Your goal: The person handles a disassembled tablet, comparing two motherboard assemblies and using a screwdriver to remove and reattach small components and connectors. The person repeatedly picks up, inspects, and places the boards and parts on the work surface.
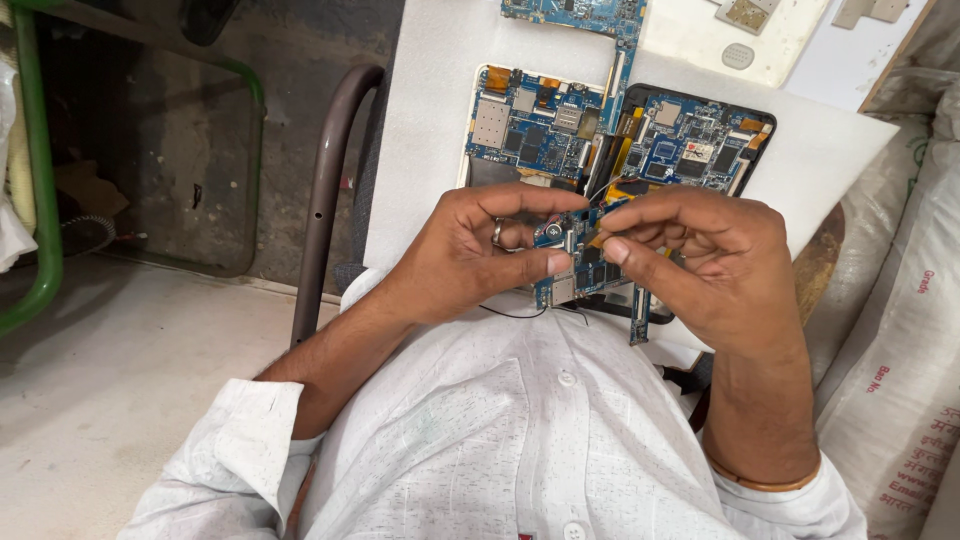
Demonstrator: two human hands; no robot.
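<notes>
I hold a small blue circuit board (578,278) up in front of my chest with both hands. My left hand (470,250), a ring on one finger, grips its left edge between thumb and fingers. My right hand (705,260) pinches its top right part with thumb and forefinger. A thin black wire (515,314) hangs from the board, and a narrow blue strip (639,322) dangles below it. Beyond my hands lie two opened tablets with bare blue boards: one in a white frame (530,125), one in a black frame (690,140).
The tablets lie on a white foam sheet (430,120) over a stool. Another blue board (585,14) and white plastic parts (740,30) sit at the far edge. A dark metal chair rail (325,190) stands left, printed sacks (900,340) right, a green pipe frame (40,180) far left.
</notes>
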